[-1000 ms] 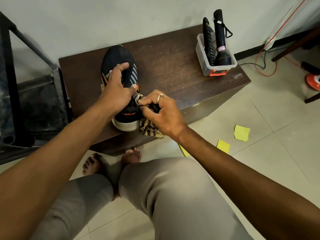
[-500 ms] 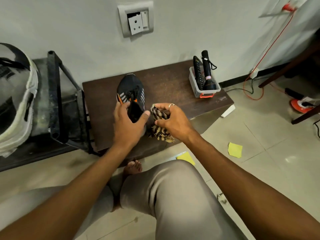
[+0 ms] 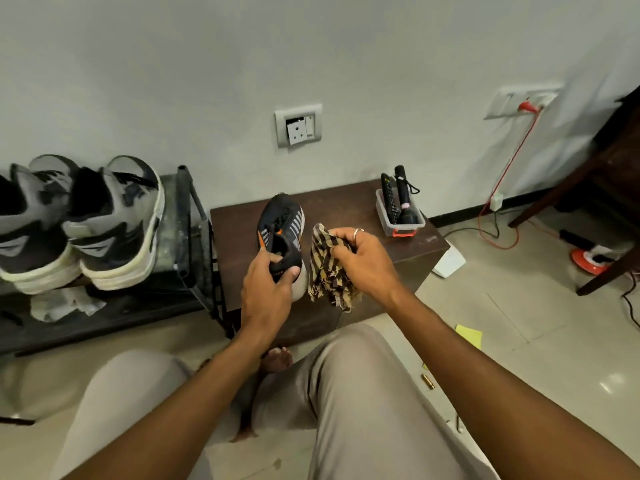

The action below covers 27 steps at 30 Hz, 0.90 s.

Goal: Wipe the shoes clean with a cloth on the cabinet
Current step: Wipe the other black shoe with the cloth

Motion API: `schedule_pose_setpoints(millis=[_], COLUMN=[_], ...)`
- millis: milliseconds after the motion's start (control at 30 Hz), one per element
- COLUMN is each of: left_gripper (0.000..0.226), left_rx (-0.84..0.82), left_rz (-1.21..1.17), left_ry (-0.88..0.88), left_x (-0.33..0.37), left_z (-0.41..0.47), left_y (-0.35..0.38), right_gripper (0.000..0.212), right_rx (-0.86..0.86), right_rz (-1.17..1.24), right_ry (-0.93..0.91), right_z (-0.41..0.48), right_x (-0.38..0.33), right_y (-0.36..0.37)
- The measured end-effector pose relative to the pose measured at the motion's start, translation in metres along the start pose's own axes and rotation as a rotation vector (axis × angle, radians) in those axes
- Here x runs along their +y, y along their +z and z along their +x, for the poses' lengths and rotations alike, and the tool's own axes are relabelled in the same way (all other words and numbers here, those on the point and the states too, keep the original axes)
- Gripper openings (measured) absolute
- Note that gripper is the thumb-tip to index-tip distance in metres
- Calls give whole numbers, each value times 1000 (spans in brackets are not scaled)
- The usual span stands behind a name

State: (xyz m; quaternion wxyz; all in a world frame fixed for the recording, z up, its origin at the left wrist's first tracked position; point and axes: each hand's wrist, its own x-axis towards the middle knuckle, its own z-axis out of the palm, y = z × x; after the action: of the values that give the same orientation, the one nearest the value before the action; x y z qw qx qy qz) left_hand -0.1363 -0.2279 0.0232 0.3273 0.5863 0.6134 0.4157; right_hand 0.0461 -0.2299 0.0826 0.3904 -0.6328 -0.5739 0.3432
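A black sneaker (image 3: 282, 223) with grey stripes and orange trim stands on the dark brown cabinet (image 3: 346, 206), toe toward the wall. My left hand (image 3: 268, 289) grips its heel, thumb inside the collar. Just right of the shoe, my right hand (image 3: 363, 261) holds a bunched brown-and-cream striped cloth (image 3: 327, 268), which hangs over the cabinet's front part, apart from the shoe.
A clear plastic bin (image 3: 401, 220) with a remote and a black flashlight sits at the cabinet's right rear. On the left, a black rack (image 3: 194, 237) carries a pair of grey-and-white sneakers (image 3: 86, 223). Red cable, yellow paper scraps and a chair leg lie on the floor at right.
My head has pulled back and up, widening the view. The right hand drew the cloth off the shoe's side to the right. The left hand slid from the shoe's top to its heel.
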Motion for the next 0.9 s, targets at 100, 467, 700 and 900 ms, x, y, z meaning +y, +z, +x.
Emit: schedule_pose_setpoints(millis=[100, 467, 700, 900], left_gripper=[17, 25, 25, 23], left_rx=[39, 192, 384, 565], left_rz=[-46, -153, -133, -59], left_ry=[48, 170, 196, 181], left_x=[24, 84, 94, 80], left_z=[-21, -92, -119, -120], left_y=[-27, -149, -244, -337], right_gripper=[31, 27, 19, 23], right_rx=[-35, -130, -229, -336], right_rz=[19, 10, 110, 157], right_ry=[-13, -175, -269, -304], right_z=[-20, -74, -92, -92], right_x=[-27, -123, -178, -219], right_y=[-3, 10, 56, 111])
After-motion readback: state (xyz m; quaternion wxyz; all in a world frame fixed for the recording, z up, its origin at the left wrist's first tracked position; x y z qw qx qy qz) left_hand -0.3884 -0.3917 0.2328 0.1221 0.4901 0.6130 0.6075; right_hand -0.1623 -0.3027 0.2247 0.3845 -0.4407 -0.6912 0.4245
